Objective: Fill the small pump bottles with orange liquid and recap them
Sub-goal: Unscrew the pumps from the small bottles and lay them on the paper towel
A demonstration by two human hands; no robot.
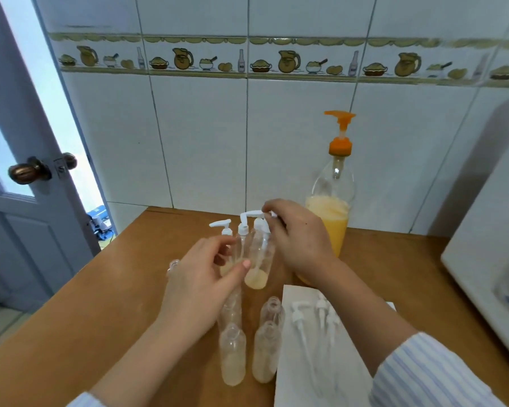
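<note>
My left hand (pixel 202 277) grips a small pump bottle (pixel 257 259), thumb on its side. My right hand (pixel 294 233) pinches its white pump cap (pixel 254 214) on top.

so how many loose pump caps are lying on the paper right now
3, all on the paper at front right: one left, one middle, one right. They overlap, so another may be hidden.

Table (pixel 106 304): smooth matt wood-look top. Small pump bottles (pixel 259 259): clear glossy plastic, white plastic pump heads. Large bottle (pixel 332 201): clear plastic, orange plastic pump. Wall tiles (pixel 203 136): glossy white ceramic. Door knob (pixel 27 171): dark burnished metal. Sheet (pixel 321 362) under loose pumps: white paper, matt.
</note>
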